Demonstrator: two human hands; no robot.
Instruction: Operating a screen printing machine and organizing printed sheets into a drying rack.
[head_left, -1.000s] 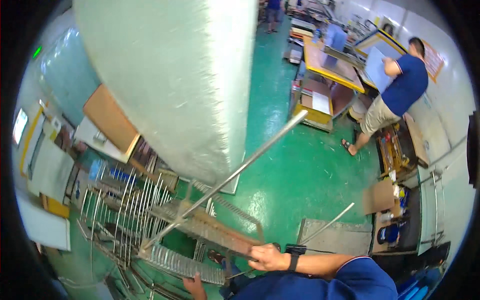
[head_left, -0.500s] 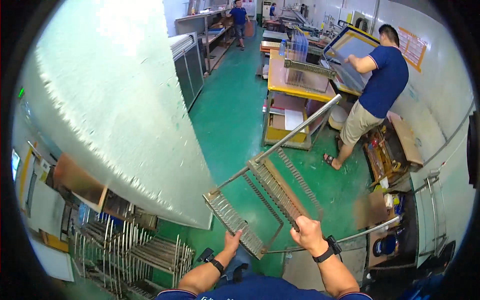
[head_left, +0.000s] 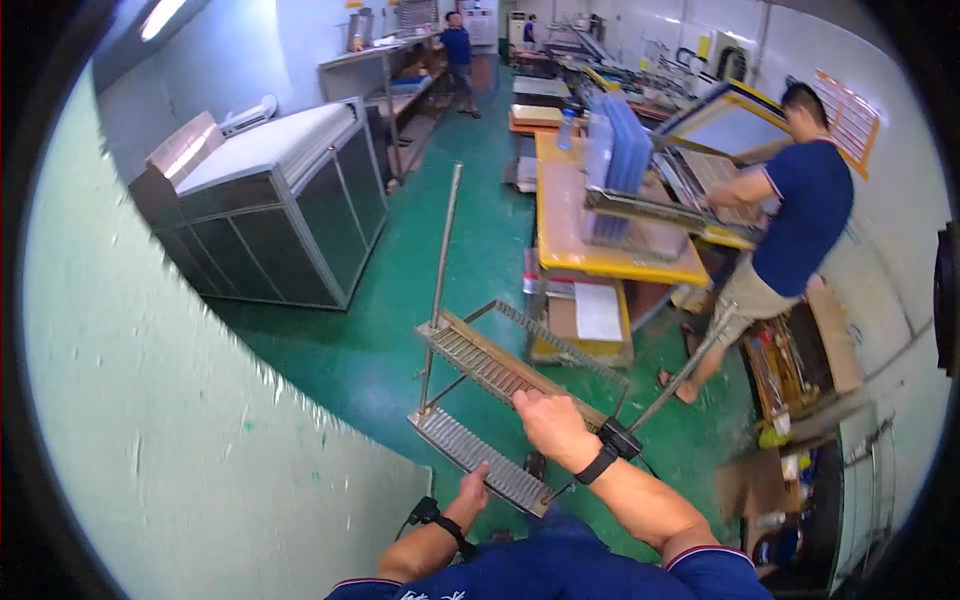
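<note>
From where I stand, left hand (head_left: 473, 492) and right hand (head_left: 556, 427) both grip the metal rack (head_left: 488, 366); better steer its rod (head_left: 679, 379) clear of the co-worker (head_left: 812, 218) at two o'clock.

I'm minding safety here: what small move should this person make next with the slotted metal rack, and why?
Probably swing the right-hand post of the slotted metal rack slightly left: in this view it overlaps the co-worker at leg height, though depth is unclear. The left hand and right hand grip the rack, so a small turn looks manageable.
</note>
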